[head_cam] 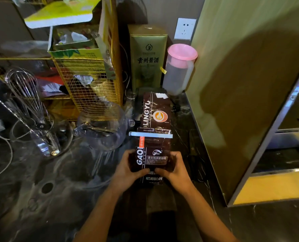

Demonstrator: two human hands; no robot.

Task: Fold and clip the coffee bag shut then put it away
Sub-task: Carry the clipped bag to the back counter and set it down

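Note:
A dark brown coffee bag (154, 119) with white lettering lies lengthwise on the dark counter, its top end pointing away from me. A pale blue-white clip (151, 135) lies straight across the bag's middle. My left hand (127, 167) grips the bag's near end from the left. My right hand (175, 167) grips the same end from the right. Both thumbs press on the bag's face.
A clear glass jug (101, 124) sits left of the bag, beside a whisk (26, 95) in a glass holder. Behind stand a yellow wire rack (86, 79), a gold box (147, 58) and a pink-lidded pitcher (179, 69). A tall cabinet (246, 84) rises at right.

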